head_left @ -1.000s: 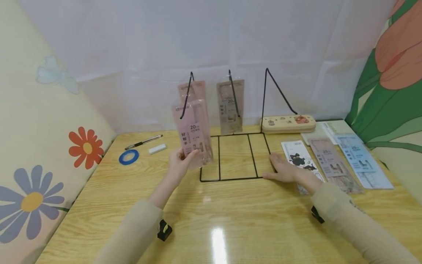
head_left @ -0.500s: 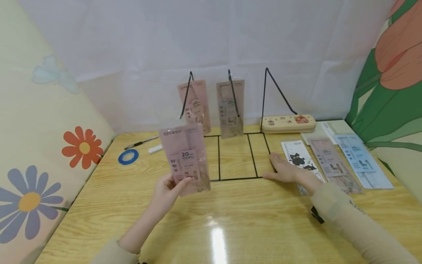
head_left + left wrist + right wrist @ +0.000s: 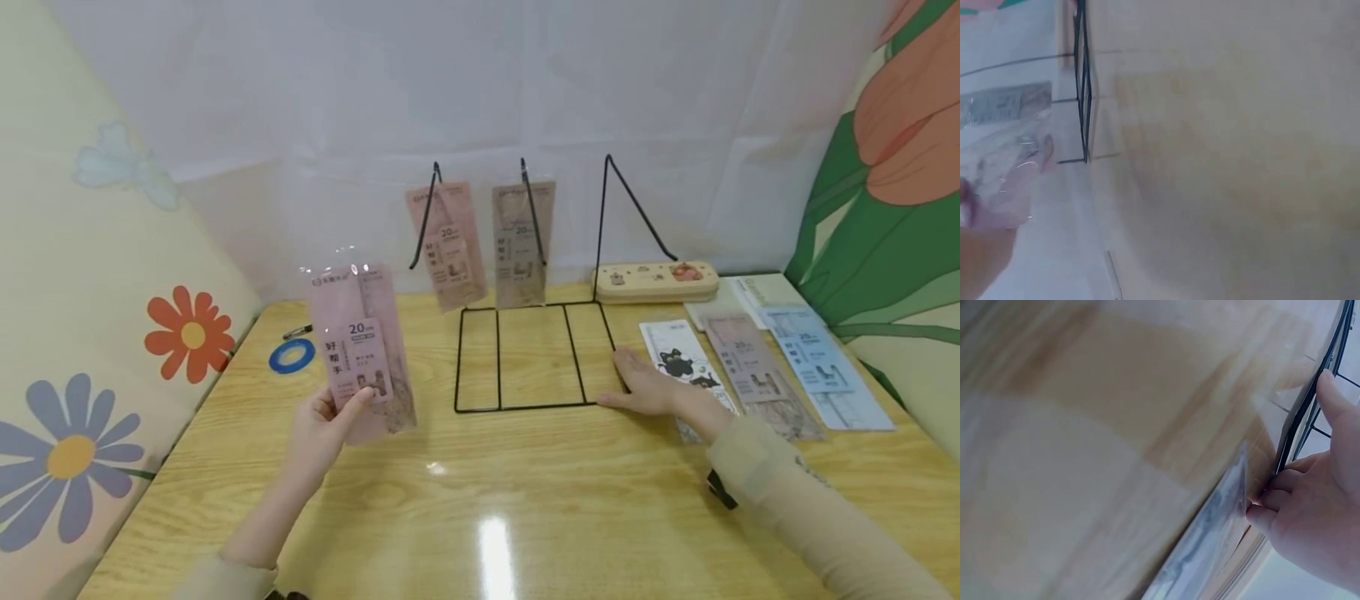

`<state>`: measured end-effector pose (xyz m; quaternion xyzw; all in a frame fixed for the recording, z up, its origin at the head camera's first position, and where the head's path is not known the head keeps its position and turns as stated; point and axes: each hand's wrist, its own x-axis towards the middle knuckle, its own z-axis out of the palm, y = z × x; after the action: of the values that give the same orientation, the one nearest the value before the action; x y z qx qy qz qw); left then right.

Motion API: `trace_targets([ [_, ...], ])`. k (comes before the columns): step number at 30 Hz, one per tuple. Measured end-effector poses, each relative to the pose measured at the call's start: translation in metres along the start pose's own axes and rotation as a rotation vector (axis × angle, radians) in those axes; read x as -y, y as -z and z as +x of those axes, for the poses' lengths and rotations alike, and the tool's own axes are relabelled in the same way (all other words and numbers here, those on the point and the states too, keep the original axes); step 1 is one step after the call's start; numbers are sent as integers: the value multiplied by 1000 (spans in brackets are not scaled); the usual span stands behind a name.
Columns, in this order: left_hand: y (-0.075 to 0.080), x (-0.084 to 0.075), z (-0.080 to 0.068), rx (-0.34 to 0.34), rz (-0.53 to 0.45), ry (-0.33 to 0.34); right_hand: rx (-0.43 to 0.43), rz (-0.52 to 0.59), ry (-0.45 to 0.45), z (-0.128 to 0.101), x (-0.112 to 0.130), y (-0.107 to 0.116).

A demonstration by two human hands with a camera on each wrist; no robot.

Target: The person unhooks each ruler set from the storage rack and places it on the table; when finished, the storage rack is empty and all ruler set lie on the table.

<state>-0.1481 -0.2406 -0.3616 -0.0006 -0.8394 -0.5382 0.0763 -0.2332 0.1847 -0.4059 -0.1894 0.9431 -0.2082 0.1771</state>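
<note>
My left hand [image 3: 322, 429] pinches a pink packaged ruler set [image 3: 360, 350] near its bottom, thumb in front, and holds it upright left of the black wire display rack [image 3: 536, 407]. The packet is in a clear sleeve and printed with "20". In the left wrist view, the packet [image 3: 1007, 194] shows at the left edge with part of the hand. My right hand [image 3: 645, 383] grips the rack's right side at the front corner. In the right wrist view, its thumb lies along the black frame and its other fingers bend beside it. Two similar packets, pink [image 3: 448, 250] and grey-brown [image 3: 521, 250], hang on the rack's hooks.
A cream pencil case [image 3: 656, 282] lies behind the rack. On the right are a cat-print packet [image 3: 675, 350], a brownish packet [image 3: 757, 375] and a blue packet [image 3: 817, 358]. A blue tape ring [image 3: 292, 356] and a partly hidden pen [image 3: 297, 332] lie on the left.
My left hand has drawn the pink packet off the front of the left hook, toward me and then leftward. The pink packet behind it swings on its hook. My right hand stays put.
</note>
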Motion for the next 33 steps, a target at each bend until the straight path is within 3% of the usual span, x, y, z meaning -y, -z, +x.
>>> trace_targets([
  [4,6,5,19,104,154,167,-2,-2,-6,1,0,-1],
  [8,1,8,40,222,216,345,-2,2,1,1,0,-1],
  [10,-4,10,48,247,213,395,3,10,3,1,0,-1],
  [13,-10,12,59,240,192,416,4,11,3,1,0,-1],
  [19,-17,3,74,142,238,377,0,0,-2,-1,0,0],
  [24,-19,-8,86,90,285,220,-3,-7,-5,-1,1,0],
  [29,-30,-13,104,88,175,91,-1,-11,-9,0,-1,0],
  [33,-43,-16,118,96,101,49,2,-12,-7,0,0,0],
])
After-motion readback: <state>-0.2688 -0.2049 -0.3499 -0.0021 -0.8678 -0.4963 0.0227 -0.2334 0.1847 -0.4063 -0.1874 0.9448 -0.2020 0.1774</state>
